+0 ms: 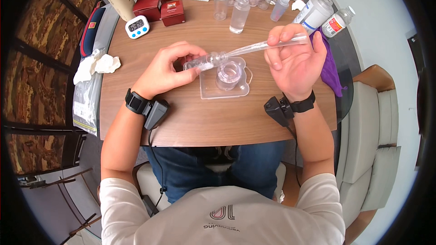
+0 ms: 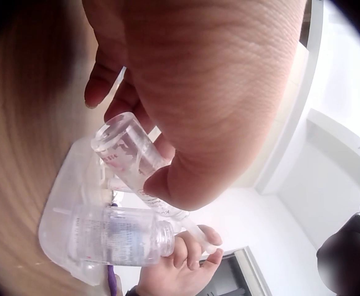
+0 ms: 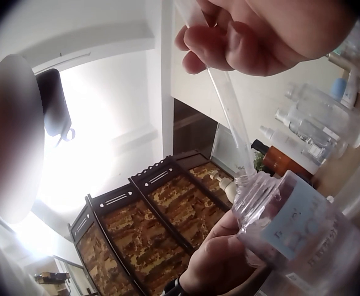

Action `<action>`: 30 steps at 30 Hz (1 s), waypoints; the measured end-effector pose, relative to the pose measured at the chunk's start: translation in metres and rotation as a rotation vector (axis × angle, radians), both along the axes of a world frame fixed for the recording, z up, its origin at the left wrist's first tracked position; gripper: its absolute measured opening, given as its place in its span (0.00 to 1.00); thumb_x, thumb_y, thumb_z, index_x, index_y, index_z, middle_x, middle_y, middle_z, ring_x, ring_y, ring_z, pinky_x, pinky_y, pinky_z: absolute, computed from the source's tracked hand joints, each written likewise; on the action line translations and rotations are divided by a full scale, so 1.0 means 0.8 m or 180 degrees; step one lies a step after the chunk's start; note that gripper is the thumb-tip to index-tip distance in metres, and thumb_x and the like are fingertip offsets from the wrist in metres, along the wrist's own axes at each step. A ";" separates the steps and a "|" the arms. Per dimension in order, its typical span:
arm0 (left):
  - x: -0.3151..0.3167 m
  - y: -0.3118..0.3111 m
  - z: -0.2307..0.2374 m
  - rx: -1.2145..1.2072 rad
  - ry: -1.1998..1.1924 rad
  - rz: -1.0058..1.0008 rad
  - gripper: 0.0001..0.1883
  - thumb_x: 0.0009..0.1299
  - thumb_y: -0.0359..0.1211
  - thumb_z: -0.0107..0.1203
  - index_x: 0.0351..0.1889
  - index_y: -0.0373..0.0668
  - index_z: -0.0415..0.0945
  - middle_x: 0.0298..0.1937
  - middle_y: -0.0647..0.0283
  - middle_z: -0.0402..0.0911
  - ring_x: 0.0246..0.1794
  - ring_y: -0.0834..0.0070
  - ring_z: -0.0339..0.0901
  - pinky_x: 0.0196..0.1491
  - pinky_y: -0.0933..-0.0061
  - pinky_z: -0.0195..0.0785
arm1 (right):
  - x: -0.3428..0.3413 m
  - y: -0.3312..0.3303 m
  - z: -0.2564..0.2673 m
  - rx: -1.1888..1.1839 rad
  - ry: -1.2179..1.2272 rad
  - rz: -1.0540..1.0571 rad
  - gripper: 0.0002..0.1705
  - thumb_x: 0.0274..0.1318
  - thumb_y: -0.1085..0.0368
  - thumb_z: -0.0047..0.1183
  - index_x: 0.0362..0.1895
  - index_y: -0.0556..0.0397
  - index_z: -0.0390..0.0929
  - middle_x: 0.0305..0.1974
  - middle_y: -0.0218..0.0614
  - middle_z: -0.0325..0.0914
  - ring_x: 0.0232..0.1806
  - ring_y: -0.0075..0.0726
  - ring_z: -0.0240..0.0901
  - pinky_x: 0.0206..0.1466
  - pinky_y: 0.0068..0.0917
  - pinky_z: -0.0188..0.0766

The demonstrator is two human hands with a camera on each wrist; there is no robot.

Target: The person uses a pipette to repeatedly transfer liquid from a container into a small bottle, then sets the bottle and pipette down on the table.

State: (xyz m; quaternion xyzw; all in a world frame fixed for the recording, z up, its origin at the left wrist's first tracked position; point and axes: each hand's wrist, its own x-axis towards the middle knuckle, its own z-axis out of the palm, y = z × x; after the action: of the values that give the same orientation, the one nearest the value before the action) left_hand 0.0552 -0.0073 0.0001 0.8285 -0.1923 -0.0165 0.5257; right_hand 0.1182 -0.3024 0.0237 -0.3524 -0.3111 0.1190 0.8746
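My left hand [image 1: 165, 70] grips a small clear bottle [image 1: 205, 62] between thumb and fingers, tipped almost on its side with its neck to the right. From the right, my right hand [image 1: 297, 61] pinches a clear plastic dropper [image 1: 259, 46] near its wide end. The dropper's thin tip meets the tilted bottle's mouth. Just below, an uncapped clear bottle [image 1: 228, 76] stands upright on a transparent plastic tray [image 1: 210, 92]. In the right wrist view this standing bottle carries a pale blue label [image 3: 297, 219] and partly covers the held bottle.
Several bottles, among them a clear one with liquid [image 1: 240, 16], line the table's far side. A white timer [image 1: 137, 27] and red boxes [image 1: 172, 12] stand far left. Crumpled tissue [image 1: 106, 63] lies at the left edge, a purple cloth [image 1: 332, 72] at the right.
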 end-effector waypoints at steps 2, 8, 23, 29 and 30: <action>0.002 0.001 -0.004 -0.0018 -0.0009 -0.0005 0.17 0.66 0.29 0.62 0.53 0.36 0.81 0.47 0.65 0.78 0.48 0.76 0.72 0.53 0.73 0.67 | 0.002 -0.001 -0.005 0.0008 0.0010 -0.0028 0.33 0.77 0.45 0.21 0.41 0.54 0.75 0.40 0.51 0.80 0.21 0.31 0.60 0.28 0.26 0.62; 0.001 0.002 -0.004 -0.0045 0.0026 0.0036 0.17 0.66 0.29 0.62 0.53 0.36 0.81 0.47 0.65 0.78 0.49 0.76 0.73 0.54 0.73 0.67 | 0.002 -0.002 -0.006 0.0036 0.0177 -0.0108 0.27 0.77 0.50 0.24 0.40 0.52 0.74 0.39 0.49 0.80 0.21 0.31 0.61 0.28 0.27 0.62; 0.002 0.002 -0.001 -0.0093 -0.0084 0.0180 0.16 0.65 0.30 0.62 0.51 0.37 0.81 0.46 0.67 0.78 0.46 0.77 0.72 0.49 0.75 0.67 | 0.001 -0.014 -0.005 -0.0200 -0.0343 0.0080 0.31 0.77 0.43 0.24 0.37 0.52 0.74 0.36 0.47 0.80 0.16 0.24 0.54 0.21 0.23 0.55; 0.002 0.002 0.000 -0.0045 -0.0105 0.0169 0.16 0.66 0.31 0.62 0.51 0.38 0.82 0.44 0.67 0.78 0.45 0.78 0.72 0.46 0.76 0.66 | -0.018 0.014 -0.016 -0.1248 -0.0671 0.0155 0.44 0.76 0.29 0.24 0.45 0.58 0.75 0.42 0.45 0.82 0.24 0.22 0.64 0.28 0.20 0.62; 0.001 0.002 -0.003 -0.0011 -0.0108 0.0165 0.16 0.66 0.32 0.62 0.51 0.38 0.82 0.45 0.66 0.78 0.45 0.78 0.73 0.47 0.75 0.67 | -0.022 0.018 -0.017 -0.1419 -0.0635 0.0105 0.43 0.76 0.29 0.26 0.47 0.59 0.75 0.44 0.45 0.81 0.25 0.21 0.64 0.28 0.20 0.61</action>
State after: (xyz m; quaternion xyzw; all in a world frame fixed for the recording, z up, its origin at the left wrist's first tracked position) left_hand 0.0563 -0.0054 -0.0024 0.8324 -0.1797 0.0115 0.5241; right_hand 0.1003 -0.2883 0.0100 -0.5416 -0.3678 0.1636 0.7380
